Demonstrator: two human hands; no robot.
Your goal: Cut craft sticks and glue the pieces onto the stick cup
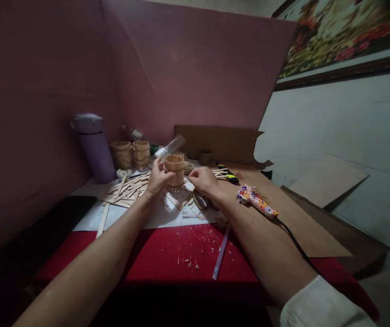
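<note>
Our left hand [157,179] clasps the stick cup [175,169] at centre (bottle [169,146] label unreadable); our right hand [203,180] curls beside it, and we cannot tell its hold.

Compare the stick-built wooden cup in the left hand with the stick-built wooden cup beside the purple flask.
The held wooden stick cup is gripped by the left hand; the rear wooden stick cup beside the purple flask stands free. The held cup sits mid-table; the other stands back by the pink wall. The held one looks paler, the other shadowed. Both are upright, open-topped, built of flat sticks.
</note>
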